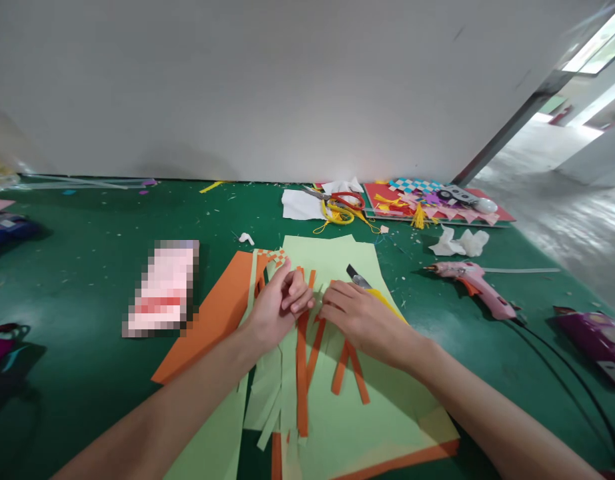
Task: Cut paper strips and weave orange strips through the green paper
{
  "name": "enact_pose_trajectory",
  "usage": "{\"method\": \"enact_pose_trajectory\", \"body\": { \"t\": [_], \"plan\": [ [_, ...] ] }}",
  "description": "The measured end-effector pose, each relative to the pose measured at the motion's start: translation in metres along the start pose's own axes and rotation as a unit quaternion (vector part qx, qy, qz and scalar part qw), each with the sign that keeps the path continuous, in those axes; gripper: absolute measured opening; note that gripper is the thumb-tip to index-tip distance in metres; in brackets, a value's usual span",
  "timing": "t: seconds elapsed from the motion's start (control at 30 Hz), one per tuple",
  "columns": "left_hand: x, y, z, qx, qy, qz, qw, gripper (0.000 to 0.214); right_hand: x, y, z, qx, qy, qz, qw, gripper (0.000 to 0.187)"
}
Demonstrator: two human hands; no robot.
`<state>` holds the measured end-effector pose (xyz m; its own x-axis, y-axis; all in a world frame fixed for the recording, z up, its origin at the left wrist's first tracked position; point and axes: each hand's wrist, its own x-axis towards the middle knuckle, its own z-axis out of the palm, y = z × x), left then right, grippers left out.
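My left hand is curled, thumb up, over slit light green paper; whatever its fingers hold is hidden. Just beyond the thumb is a small orange-and-green woven paper piece. My right hand bends down with its fingers together, the fingertips on an orange paper strip. More orange strips lie below and between the hands on a light green sheet. A craft knife with a yellow part lies right behind my right hand, partly covered by it.
An orange sheet and a blurred-out pink item lie left. At the back are scissors and a red board with paper decorations. A pink glue gun with a black cord and a purple packet lie right. A grey wall rises behind.
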<state>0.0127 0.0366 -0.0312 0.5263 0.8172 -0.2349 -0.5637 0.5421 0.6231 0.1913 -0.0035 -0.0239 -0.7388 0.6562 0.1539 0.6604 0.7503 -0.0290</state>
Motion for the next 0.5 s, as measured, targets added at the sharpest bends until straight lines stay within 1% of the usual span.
{"method": "enact_pose_trajectory", "body": {
  "t": [0.27, 0.5],
  "plan": [
    [0.0006, -0.0011, 0.0000, -0.005, -0.003, -0.001, 1.000, 0.050, 0.0003, 0.0005, 0.0001, 0.030, 0.034, -0.008, 0.999, 0.016],
    [0.0018, -0.0009, -0.0015, -0.010, -0.001, -0.007, 1.000, 0.052, -0.0006, 0.0024, 0.0013, 0.026, 0.029, 0.004, 0.999, 0.014]
  ]
}}
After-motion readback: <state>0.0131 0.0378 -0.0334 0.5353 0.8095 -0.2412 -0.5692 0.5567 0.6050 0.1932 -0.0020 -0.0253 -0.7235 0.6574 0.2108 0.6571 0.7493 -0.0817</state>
